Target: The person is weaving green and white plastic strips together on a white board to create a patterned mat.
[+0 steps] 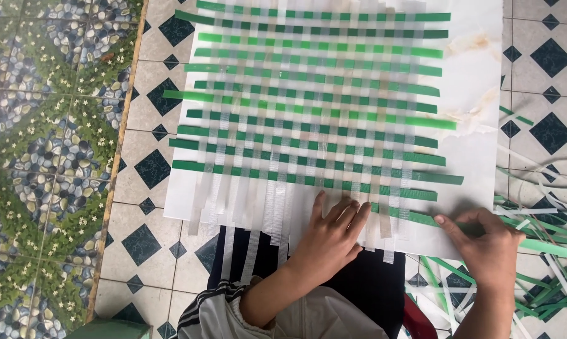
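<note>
A woven mat of green and translucent white plastic strips lies on a white marble-look board. My left hand presses flat on the loose white strip ends at the mat's near edge, fingers together. My right hand pinches a green strip at the near right, the strip running left under the white ends and right past my hand.
A pile of loose green and white strips lies on the tiled floor at the right. Patterned pebble-print tiles cover the left. My dark trousers and a striped sleeve show below the board.
</note>
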